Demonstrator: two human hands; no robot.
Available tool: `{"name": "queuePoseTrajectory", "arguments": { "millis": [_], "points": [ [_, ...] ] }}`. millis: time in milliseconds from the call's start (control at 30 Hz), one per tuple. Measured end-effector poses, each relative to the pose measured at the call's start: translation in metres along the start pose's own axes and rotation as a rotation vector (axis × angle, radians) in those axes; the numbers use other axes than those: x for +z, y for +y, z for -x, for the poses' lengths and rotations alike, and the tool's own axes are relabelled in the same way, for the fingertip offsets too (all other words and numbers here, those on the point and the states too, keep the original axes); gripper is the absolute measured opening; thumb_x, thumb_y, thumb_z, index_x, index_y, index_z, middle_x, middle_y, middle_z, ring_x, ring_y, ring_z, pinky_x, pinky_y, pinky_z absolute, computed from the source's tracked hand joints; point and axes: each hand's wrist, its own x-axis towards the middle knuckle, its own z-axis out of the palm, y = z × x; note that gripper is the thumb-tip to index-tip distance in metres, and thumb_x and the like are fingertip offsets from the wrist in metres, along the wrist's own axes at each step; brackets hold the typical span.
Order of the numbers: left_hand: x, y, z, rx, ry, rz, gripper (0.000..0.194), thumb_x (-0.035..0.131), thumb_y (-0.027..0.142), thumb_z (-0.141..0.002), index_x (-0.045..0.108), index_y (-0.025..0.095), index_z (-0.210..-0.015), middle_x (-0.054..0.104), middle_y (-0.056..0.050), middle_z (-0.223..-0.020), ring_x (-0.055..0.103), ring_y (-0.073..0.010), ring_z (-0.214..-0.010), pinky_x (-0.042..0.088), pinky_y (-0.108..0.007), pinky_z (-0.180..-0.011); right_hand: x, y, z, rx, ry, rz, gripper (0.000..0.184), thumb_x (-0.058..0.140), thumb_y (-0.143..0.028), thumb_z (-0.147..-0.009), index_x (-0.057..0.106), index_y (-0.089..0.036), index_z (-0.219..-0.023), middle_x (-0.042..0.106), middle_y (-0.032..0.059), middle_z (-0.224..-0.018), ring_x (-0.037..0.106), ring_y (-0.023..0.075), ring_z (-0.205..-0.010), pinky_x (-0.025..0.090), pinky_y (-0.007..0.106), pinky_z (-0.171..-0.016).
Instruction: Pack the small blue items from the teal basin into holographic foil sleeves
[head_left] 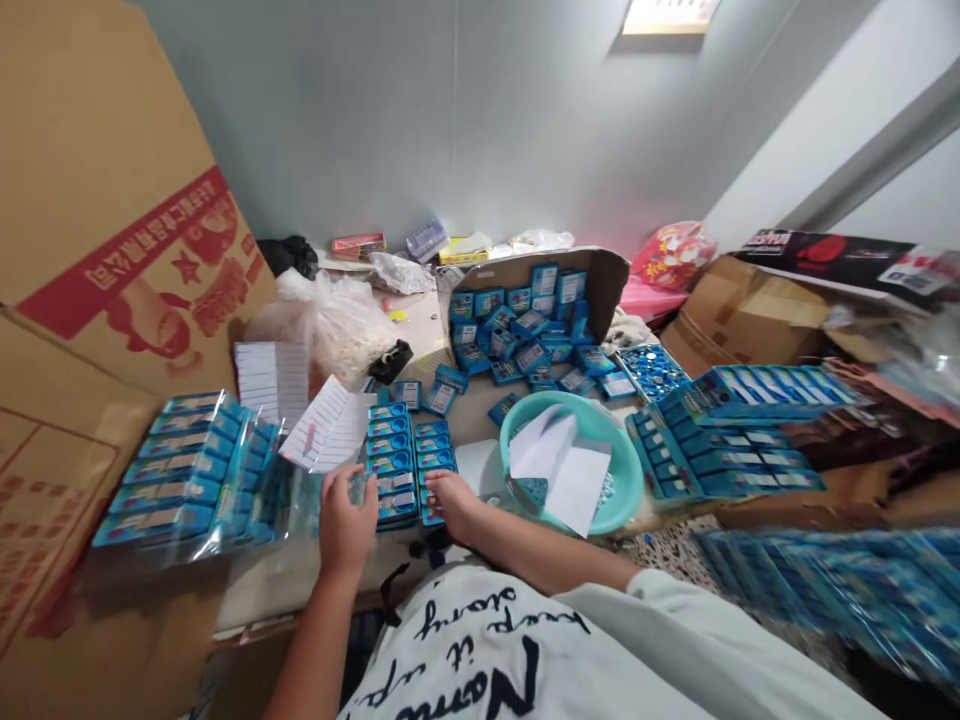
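Blue boxes (391, 462) in two columns between the person's hands, right hand (454, 503) at the right column's near end, left hand (347, 525) just beside the left column, hands apart, grip unclear on both, teal basin (634, 470) beyond the right hand.

Folded white paper sheets (579, 482) lie in the round turquoise plastic basin (634, 470), right of two columns of small blue boxes (390, 445); behind stands an open brown cardboard carton (611, 278) with loose blue boxes (529, 322) inside (some lie before it).
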Motion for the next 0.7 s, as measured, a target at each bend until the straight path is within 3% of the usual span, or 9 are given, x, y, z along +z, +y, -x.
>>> {"name": "queuePoseTrajectory", "arguments": {
  "millis": [100,200,267,333,400,467,567,633,700],
  "points": [
    [0.000,0.024,0.021,0.220,0.047,-0.010,0.009,0.057,0.025,-0.090,0.062,0.021,-0.096,0.063,-0.008,-0.103,0.061,-0.0232,-0.105,0.047,-0.041,-0.100,-0.053,-0.036,0.008,-0.165,0.121,0.145,0.012,0.067,-0.022,-0.070,0.066,-0.024,-0.082,0.063,0.0018,-0.082,0.059,0.0218,-0.087,0.048,0.034,-0.078],
    [0.018,0.049,0.037,0.259,-0.104,0.082,0.008,0.055,0.023,-0.090,0.061,0.023,-0.095,0.064,-0.006,-0.101,0.062,-0.0215,-0.100,0.049,-0.038,-0.096,-0.130,-0.069,0.020,-0.372,0.248,0.249,0.028,0.066,-0.025,-0.073,0.066,-0.027,-0.101,0.053,0.0043,-0.132,0.041,0.0251,-0.131,0.031,0.037,-0.111],
    [0.042,0.065,0.041,0.202,-0.252,0.124,0.013,0.054,0.026,-0.091,0.062,0.024,-0.102,0.064,-0.006,-0.103,0.063,-0.0217,-0.100,0.050,-0.036,-0.093,-0.182,-0.081,0.026,-0.491,0.333,0.469,0.037,0.068,-0.028,-0.071,0.066,-0.026,-0.108,0.038,0.0068,-0.150,0.026,0.0290,-0.143,0.018,0.041,-0.118],
    [0.074,0.081,0.038,0.101,-0.352,0.145,0.028,0.056,0.032,-0.090,0.059,0.024,-0.116,0.065,-0.007,-0.107,0.063,-0.0228,-0.103,0.051,-0.036,-0.092,-0.226,-0.082,0.027,-0.429,0.414,0.642,0.047,0.072,-0.030,-0.068,0.064,-0.024,-0.114,0.039,0.0107,-0.151,0.024,0.0327,-0.144,0.013,0.045,-0.119],
    [0.110,0.096,0.030,0.021,-0.409,0.118,0.048,0.063,0.037,-0.085,0.054,0.021,-0.128,0.064,-0.010,-0.113,0.062,-0.0256,-0.108,0.049,-0.040,-0.095,-0.257,-0.073,0.023,-0.292,0.471,0.645,0.056,0.074,-0.032,-0.065,0.062,-0.020,-0.119,0.048,0.0153,-0.143,0.033,0.0358,-0.140,0.017,0.047,-0.117],
    [0.145,0.111,0.022,0.026,-0.479,0.042,0.054,0.070,0.039,-0.077,0.058,0.016,-0.125,0.062,-0.014,-0.119,0.060,-0.0303,-0.112,0.047,-0.046,-0.099,-0.274,-0.061,0.016,-0.194,0.511,0.561,0.062,0.075,-0.033,-0.063,0.060,-0.017,-0.120,0.055,0.0183,-0.134,0.042,0.0373,-0.133,0.025,0.047,-0.114],
    [0.188,0.133,0.016,0.100,-0.563,0.003,0.025,0.069,0.028,-0.075,0.068,0.014,-0.096,0.062,-0.017,-0.114,0.058,-0.0353,-0.113,0.043,-0.053,-0.101,-0.282,-0.048,0.007,-0.137,0.568,0.424,0.064,0.075,-0.035,-0.060,0.058,-0.015,-0.119,0.058,0.0192,-0.130,0.048,0.0360,-0.129,0.034,0.045,-0.108],
    [0.204,0.146,0.019,0.164,-0.607,0.039,0.010,0.062,0.018,-0.077,0.068,0.016,-0.085,0.063,-0.017,-0.114,0.057,-0.0340,-0.116,0.042,-0.053,-0.103,-0.280,-0.044,0.003,-0.115,0.591,0.314,0.061,0.075,-0.037,-0.060,0.058,-0.017,-0.115,0.060,0.0173,-0.126,0.050,0.0329,-0.127,0.040,0.040,-0.103],
    [0.212,0.157,0.027,0.254,-0.682,0.097,0.015,0.057,0.010,-0.077,0.068,0.019,-0.083,0.064,-0.014,-0.119,0.054,-0.0303,-0.123,0.040,-0.049,-0.107,-0.275,-0.043,0.002,-0.088,0.576,0.189,0.054,0.074,-0.042,-0.062,0.058,-0.021,-0.109,0.065,0.0131,-0.118,0.056,0.0292,-0.120,0.046,0.036,-0.093]
  ]
}}
